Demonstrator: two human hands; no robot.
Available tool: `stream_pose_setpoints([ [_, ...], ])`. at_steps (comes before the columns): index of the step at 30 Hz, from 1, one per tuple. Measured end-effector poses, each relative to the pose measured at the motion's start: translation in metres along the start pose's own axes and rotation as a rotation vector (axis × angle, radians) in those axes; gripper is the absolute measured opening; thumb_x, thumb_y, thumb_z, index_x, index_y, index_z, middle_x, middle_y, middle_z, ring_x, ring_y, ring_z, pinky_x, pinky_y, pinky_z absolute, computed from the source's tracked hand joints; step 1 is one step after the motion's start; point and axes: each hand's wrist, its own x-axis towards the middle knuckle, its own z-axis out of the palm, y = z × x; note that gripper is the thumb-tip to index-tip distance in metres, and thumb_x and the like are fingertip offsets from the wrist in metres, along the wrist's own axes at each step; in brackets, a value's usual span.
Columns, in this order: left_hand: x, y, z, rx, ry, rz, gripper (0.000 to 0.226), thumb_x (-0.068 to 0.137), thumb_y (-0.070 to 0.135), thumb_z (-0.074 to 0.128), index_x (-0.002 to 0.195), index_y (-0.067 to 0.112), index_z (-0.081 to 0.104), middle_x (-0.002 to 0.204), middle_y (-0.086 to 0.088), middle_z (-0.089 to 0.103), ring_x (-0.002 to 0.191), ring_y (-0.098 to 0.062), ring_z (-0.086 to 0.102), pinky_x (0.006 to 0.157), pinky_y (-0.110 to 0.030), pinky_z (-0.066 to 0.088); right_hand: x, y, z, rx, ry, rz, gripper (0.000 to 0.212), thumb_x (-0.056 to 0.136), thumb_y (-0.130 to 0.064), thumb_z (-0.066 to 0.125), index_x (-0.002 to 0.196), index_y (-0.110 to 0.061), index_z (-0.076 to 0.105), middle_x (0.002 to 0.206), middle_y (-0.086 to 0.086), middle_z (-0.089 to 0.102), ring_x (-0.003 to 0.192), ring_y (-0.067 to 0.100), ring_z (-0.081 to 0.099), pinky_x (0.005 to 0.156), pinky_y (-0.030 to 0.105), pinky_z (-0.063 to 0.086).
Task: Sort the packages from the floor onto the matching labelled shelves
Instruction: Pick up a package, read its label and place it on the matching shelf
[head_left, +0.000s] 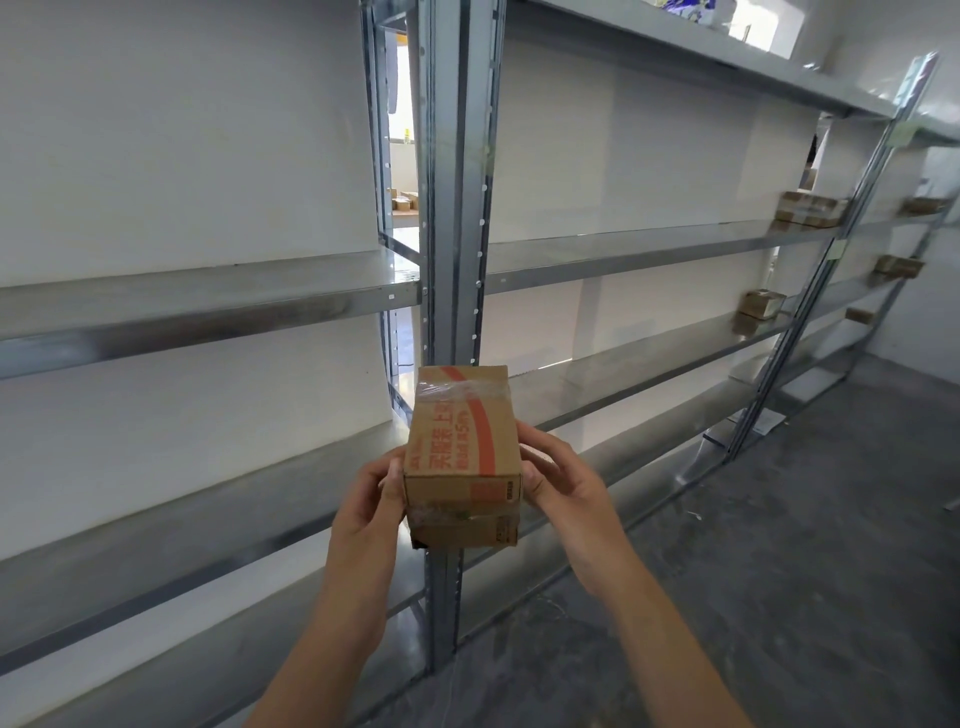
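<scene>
A small brown cardboard box (462, 452) with a red stripe, red printed characters and clear tape sits between both hands, in front of a grey metal upright (452, 208) of the shelving. My left hand (369, 499) grips its left side. My right hand (558, 480) grips its right side. The box is held level, in mid air, above the floor. Behind it run long metal shelves (208, 301).
Further right, several small brown packages rest on the shelves: a group (808, 210) on a middle shelf, one (761, 304) below it, others (896, 266) in the far bay. Grey concrete floor (779, 545) spreads to the right. A white wall backs the shelving.
</scene>
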Motion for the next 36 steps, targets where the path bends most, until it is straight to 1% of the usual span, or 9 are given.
stream_pose_setpoints([
  [3, 0.0, 0.001, -0.003, 0.02, -0.021, 0.053, 0.04, 0.089, 0.059, 0.043, 0.114, 0.038, 0.067, 0.113, 0.011, 0.073, 0.112, -0.012, 0.066, 0.101, -0.042, 0.051, -0.001, 0.005, -0.004, 0.014, -0.051, -0.006, 0.048, 0.089, -0.044, 0.068, 0.137, -0.047, 0.059, 0.14, -0.021, 0.063, 0.127, 0.0, 0.061, 0.104, 0.03, 0.055],
  [6, -0.001, 0.001, -0.006, 0.055, -0.037, 0.12, 0.038, 0.086, 0.059, 0.046, 0.115, 0.046, 0.065, 0.116, 0.018, 0.071, 0.111, 0.001, 0.064, 0.094, -0.029, 0.049, -0.001, 0.008, -0.006, 0.014, -0.09, 0.009, 0.047, 0.093, -0.038, 0.069, 0.138, -0.047, 0.057, 0.142, -0.023, 0.061, 0.129, 0.001, 0.06, 0.106, 0.039, 0.055],
  [12, -0.007, -0.005, -0.007, 0.103, -0.103, 0.227, 0.037, 0.091, 0.045, 0.05, 0.124, 0.033, 0.062, 0.125, 0.02, 0.067, 0.12, -0.003, 0.062, 0.093, -0.02, 0.055, -0.007, 0.018, -0.007, 0.094, -0.119, 0.021, 0.049, 0.101, -0.029, 0.065, 0.146, -0.038, 0.051, 0.151, -0.009, 0.056, 0.142, 0.019, 0.051, 0.112, 0.059, 0.046],
  [18, -0.005, -0.006, -0.013, 0.099, -0.163, 0.242, 0.037, 0.091, 0.037, 0.056, 0.128, 0.034, 0.062, 0.132, 0.019, 0.065, 0.124, -0.005, 0.061, 0.098, -0.019, 0.053, -0.009, 0.014, -0.004, 0.13, -0.05, 0.022, 0.044, 0.094, -0.047, 0.062, 0.137, -0.035, 0.059, 0.136, -0.004, 0.069, 0.123, 0.021, 0.068, 0.106, 0.053, 0.052],
  [20, -0.005, -0.005, -0.016, 0.051, -0.199, 0.215, 0.036, 0.092, 0.034, 0.059, 0.128, 0.035, 0.063, 0.135, 0.015, 0.064, 0.126, -0.009, 0.06, 0.098, -0.024, 0.054, -0.007, 0.012, -0.004, 0.122, -0.035, 0.015, 0.04, 0.095, -0.046, 0.062, 0.133, -0.035, 0.061, 0.131, -0.003, 0.071, 0.118, 0.02, 0.07, 0.105, 0.048, 0.053],
  [22, -0.004, -0.004, -0.019, 0.01, -0.226, 0.206, 0.035, 0.094, 0.028, 0.06, 0.129, 0.03, 0.063, 0.139, 0.011, 0.063, 0.129, -0.014, 0.059, 0.102, -0.039, 0.054, -0.008, 0.009, -0.004, 0.13, -0.046, 0.01, 0.035, 0.097, -0.036, 0.063, 0.132, -0.034, 0.062, 0.13, -0.001, 0.071, 0.114, 0.018, 0.071, 0.098, 0.041, 0.055],
  [24, -0.005, -0.002, -0.021, -0.029, -0.222, 0.192, 0.034, 0.096, 0.036, 0.063, 0.127, 0.024, 0.065, 0.141, 0.01, 0.061, 0.13, -0.018, 0.059, 0.105, -0.05, 0.049, -0.01, 0.006, -0.006, 0.152, -0.06, 0.0, 0.04, 0.092, -0.035, 0.067, 0.132, -0.029, 0.062, 0.136, -0.003, 0.068, 0.114, 0.016, 0.07, 0.091, 0.034, 0.056],
  [28, -0.007, 0.0, -0.021, -0.061, -0.172, 0.135, 0.062, 0.076, 0.069, 0.069, 0.116, 0.022, 0.07, 0.137, 0.011, 0.064, 0.125, -0.02, 0.063, 0.104, -0.058, 0.048, -0.015, 0.005, -0.008, 0.161, -0.084, -0.02, 0.05, 0.089, -0.036, 0.07, 0.135, -0.021, 0.057, 0.144, -0.006, 0.061, 0.135, 0.023, 0.058, 0.108, 0.051, 0.05],
  [36, -0.013, -0.006, -0.017, -0.108, -0.117, 0.107, 0.055, 0.063, 0.065, 0.082, 0.099, 0.024, 0.072, 0.126, 0.012, 0.07, 0.113, -0.015, 0.07, 0.078, -0.028, 0.062, -0.018, 0.002, -0.011, 0.106, -0.11, -0.019, 0.045, 0.091, -0.025, 0.073, 0.134, -0.027, 0.059, 0.144, -0.01, 0.061, 0.136, 0.019, 0.059, 0.114, 0.051, 0.047],
])
